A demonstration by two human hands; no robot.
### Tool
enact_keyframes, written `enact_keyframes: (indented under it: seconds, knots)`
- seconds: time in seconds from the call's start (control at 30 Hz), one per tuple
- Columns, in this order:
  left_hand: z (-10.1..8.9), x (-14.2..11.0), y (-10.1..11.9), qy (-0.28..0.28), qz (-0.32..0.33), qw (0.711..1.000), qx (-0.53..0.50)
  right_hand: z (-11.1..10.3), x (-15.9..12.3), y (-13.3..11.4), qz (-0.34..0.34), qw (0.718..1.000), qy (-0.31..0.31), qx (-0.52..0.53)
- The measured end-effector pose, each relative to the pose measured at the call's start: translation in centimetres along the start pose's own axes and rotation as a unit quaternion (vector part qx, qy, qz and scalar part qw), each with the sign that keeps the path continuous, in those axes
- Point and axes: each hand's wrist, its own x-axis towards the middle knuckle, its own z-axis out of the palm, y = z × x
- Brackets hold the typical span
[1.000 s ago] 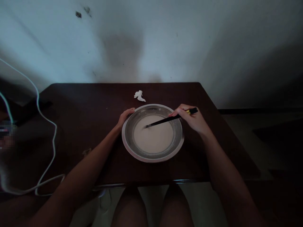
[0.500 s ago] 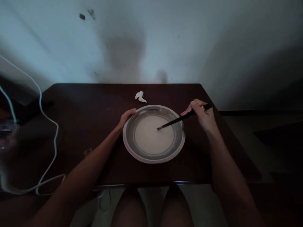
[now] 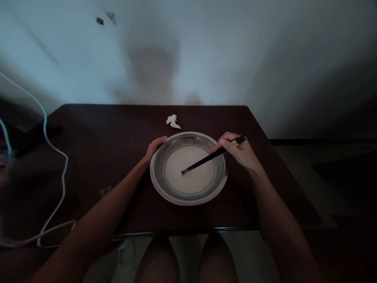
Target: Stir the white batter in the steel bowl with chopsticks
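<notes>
A wide metal bowl [image 3: 188, 201] rests on the dark table, holding a pale, milky mixture [image 3: 182, 182]. My left hand [image 3: 155, 146] grips the bowl's left rim, fingers along the outside and partly hidden. Black chopsticks [image 3: 203, 161] with gold bands near the top are held together in my right hand [image 3: 235, 148], over the bowl's right side. They slant down to the left, and their tips touch the mixture near the middle of the bowl.
Crumpled white tissue [image 3: 173, 121] lies behind the bowl. A white cable [image 3: 64, 173] winds across the table's left side. The dark brown table [image 3: 118, 122] stands against a stained pale wall [image 3: 206, 51]. My knees are under the front edge.
My right hand has moved left and slightly down, carrying the chopstick tips leftward and nearer to me through the mixture. My left hand stays on the rim. The view has shifted slightly.
</notes>
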Motion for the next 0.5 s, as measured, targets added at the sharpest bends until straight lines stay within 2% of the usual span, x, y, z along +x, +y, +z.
enact_keyframes:
  seconds: [0.07, 0.2, 0.27, 0.37, 0.4, 0.5]
  knots:
    - [-0.03, 0.05, 0.00, -0.007, 0.002, 1.000, 0.003, 0.03, 0.10, 0.13, -0.001, 1.000, -0.002, -0.003]
    - [-0.05, -0.03, 0.08, 0.002, -0.003, 1.000, 0.004, -0.52, 0.16, 0.25, 0.007, 0.994, 0.101, 0.037]
    - [-0.08, -0.08, 0.10, 0.002, -0.006, 1.000, 0.003, -0.36, 0.12, 0.21, 0.023, 0.994, 0.086, 0.062]
    - [-0.20, -0.02, 0.00, -0.004, -0.003, 1.000, 0.002, 0.28, 0.14, 0.24, 0.036, 0.998, 0.006, 0.060]
    - [-0.24, 0.04, -0.06, -0.005, -0.002, 1.000, 0.005, 0.37, 0.17, 0.28, 0.033, 0.998, -0.004, 0.050]
    - [-0.40, 0.20, -0.23, -0.001, -0.001, 1.000, 0.011, -0.06, 0.21, 0.33, 0.019, 0.998, 0.055, 0.018]
